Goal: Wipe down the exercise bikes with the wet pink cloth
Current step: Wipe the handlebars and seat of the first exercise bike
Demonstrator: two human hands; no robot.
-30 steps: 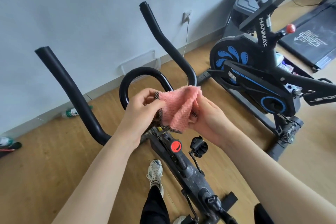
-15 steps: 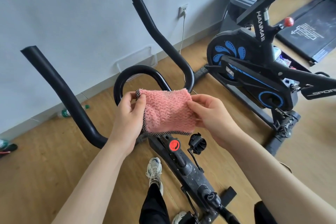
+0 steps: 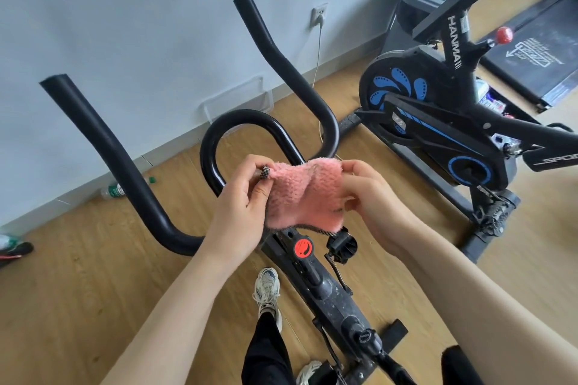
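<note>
A pale wall runs across the back of the room and meets a wooden floor. Nearest the person stands a black exercise bike, seen from above. Its handlebar spreads two long horns up to the left and right, with a rounded loop between them. To the right, well apart, is a second exercise bike, black with blue markings on its flywheel cover and "HANMA" lettered up its post. Behind that one, a treadmill lies along the far corner.

Both bare forearms reach in from below and meet over the near bike's stem, just in front of the handlebar loop. The left hand and the right hand hold the pink cloth between them in the air, and I cannot tell whether it touches the bar behind it. The left fingers are curled and pinch the upper left corner, where a checked edging shows. The right hand's fingers are curled on the right edge — the fluffy cloth sags in loose folds between the two grips.

Just under the cloth sits a red knob on the frame, with a black lever knob beside it. A white shoe stands on the floor left of the frame. A bottle lies by the skirting, and a wall socket has a cable plugged in.
</note>
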